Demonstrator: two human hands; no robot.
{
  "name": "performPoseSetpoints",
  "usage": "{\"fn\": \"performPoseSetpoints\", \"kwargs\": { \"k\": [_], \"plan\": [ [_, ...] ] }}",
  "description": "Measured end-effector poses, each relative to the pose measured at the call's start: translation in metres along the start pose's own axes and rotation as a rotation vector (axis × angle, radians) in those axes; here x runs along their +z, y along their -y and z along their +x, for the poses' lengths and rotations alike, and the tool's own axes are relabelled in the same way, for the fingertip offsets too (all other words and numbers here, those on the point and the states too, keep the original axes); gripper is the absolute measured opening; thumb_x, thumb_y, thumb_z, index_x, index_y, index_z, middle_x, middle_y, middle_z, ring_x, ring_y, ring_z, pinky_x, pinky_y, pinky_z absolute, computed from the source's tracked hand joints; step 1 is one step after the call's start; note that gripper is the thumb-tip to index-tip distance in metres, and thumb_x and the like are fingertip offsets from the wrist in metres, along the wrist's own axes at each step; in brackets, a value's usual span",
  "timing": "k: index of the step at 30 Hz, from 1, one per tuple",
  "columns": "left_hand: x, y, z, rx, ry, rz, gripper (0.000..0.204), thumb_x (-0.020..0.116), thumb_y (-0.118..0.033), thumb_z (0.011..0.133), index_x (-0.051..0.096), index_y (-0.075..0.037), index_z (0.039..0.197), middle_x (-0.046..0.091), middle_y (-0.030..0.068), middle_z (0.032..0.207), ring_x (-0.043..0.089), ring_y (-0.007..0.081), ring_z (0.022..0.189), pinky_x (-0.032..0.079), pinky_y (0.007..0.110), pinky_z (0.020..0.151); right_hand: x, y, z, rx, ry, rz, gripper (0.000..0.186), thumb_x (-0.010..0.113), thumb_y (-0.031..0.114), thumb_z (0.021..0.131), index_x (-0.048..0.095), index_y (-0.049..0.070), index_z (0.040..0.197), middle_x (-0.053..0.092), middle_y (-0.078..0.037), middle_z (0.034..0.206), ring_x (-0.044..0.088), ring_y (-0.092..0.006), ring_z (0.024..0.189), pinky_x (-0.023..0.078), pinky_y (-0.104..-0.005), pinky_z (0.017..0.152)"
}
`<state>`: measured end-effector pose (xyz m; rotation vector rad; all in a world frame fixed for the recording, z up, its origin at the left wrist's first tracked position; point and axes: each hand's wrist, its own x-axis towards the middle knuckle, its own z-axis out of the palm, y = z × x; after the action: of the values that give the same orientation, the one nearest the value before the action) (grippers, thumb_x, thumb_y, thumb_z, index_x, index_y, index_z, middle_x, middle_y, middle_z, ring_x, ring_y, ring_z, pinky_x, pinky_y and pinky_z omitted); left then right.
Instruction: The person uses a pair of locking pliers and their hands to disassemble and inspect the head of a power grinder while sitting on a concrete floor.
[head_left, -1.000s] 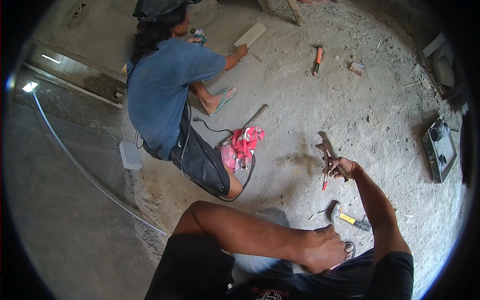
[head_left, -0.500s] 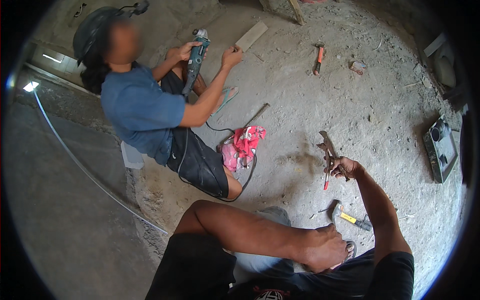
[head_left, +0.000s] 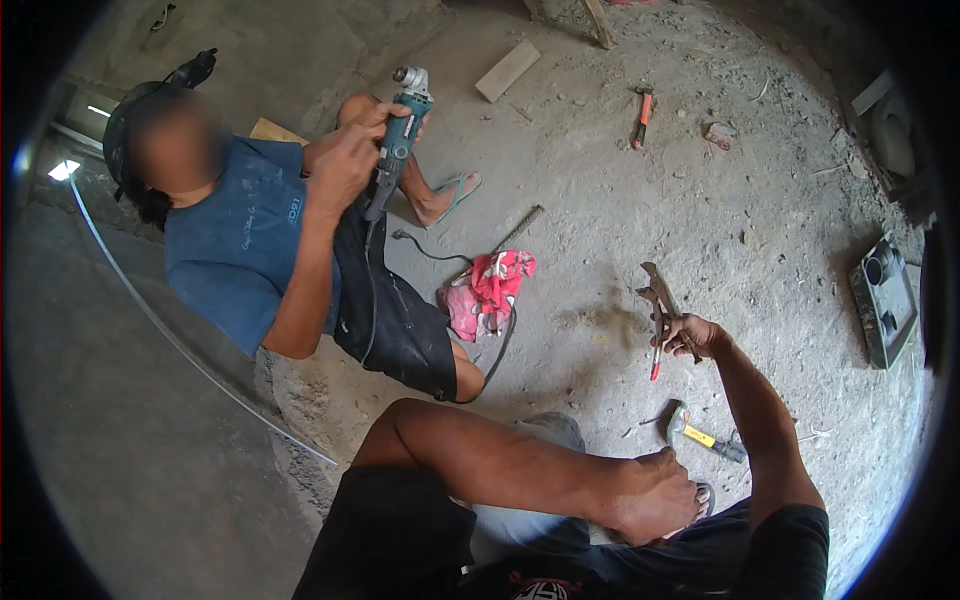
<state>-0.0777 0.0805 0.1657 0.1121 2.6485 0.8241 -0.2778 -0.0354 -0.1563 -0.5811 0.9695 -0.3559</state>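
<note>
Over the dusty floor, my right hand [head_left: 695, 336] is closed round a pair of dark, worn tin snips [head_left: 657, 290]. Their blades point away from me, and one handle ends in red. Across my lap lies my left forearm, with my left hand [head_left: 650, 497] curled near my sandalled foot; its fingertips and anything in them are hidden. A hammer [head_left: 697, 434] with a yellow and black handle lies on the ground between my two arms. At left, a seated co-worker [head_left: 240, 230] holds a teal angle grinder [head_left: 402, 135] upright in both hands.
Pink patterned cloth [head_left: 490, 295] lies by the grinder's cord, beside a long drill bit [head_left: 520, 227]. Farther off are an orange-handled hammer [head_left: 641, 118] and a flat board [head_left: 508, 70]. An open tool case [head_left: 884, 302] stands at right. A pale hose [head_left: 165, 320] curves along the left.
The co-worker has leaned back to the left and turned, bringing one hand from near the board to the grinder. My two hands and the tin snips stay nearly still.
</note>
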Motion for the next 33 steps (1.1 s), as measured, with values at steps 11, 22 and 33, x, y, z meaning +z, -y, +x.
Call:
{"fn": "performPoseSetpoints", "kwargs": {
  "k": [11,22,33],
  "plan": [
    [0.004,-0.002,0.0,-0.022,-0.03,0.02,0.025,0.06,-0.022,0.079,0.06,-0.002,0.094,0.06,0.0081,0.079,0.065,0.025,0.072,0.051,0.044,0.074,0.003,0.002,0.0,-0.013,0.001,-0.003,0.038,0.063,0.022,0.077,0.059,0.012,0.113,0.07,-0.006,0.096,0.065,-0.0154,0.075,0.05,-0.0304,0.065],
    [0.01,-0.002,0.0,0.007,-0.098,0.03,0.026,0.061,-0.022,0.078,0.06,-0.001,0.094,0.06,0.0085,0.079,0.064,0.025,0.07,0.052,0.046,0.076,0.002,0.003,0.0,-0.004,0.019,-0.007,0.041,0.064,0.022,0.076,0.058,0.012,0.116,0.07,-0.007,0.099,0.065,-0.0147,0.073,0.051,-0.0296,0.06],
    [0.029,-0.004,-0.009,0.003,-0.558,0.309,0.022,0.056,-0.027,0.081,0.059,-0.007,0.089,0.053,0.0035,0.074,0.057,0.0196,0.068,0.047,0.038,0.076,-0.004,0.001,0.002,-0.013,0.007,-0.075,0.056,0.062,0.022,0.075,0.053,0.017,0.13,0.07,-0.008,0.108,0.065,-0.0134,0.076,0.052,-0.028,0.066]
  ]
}}
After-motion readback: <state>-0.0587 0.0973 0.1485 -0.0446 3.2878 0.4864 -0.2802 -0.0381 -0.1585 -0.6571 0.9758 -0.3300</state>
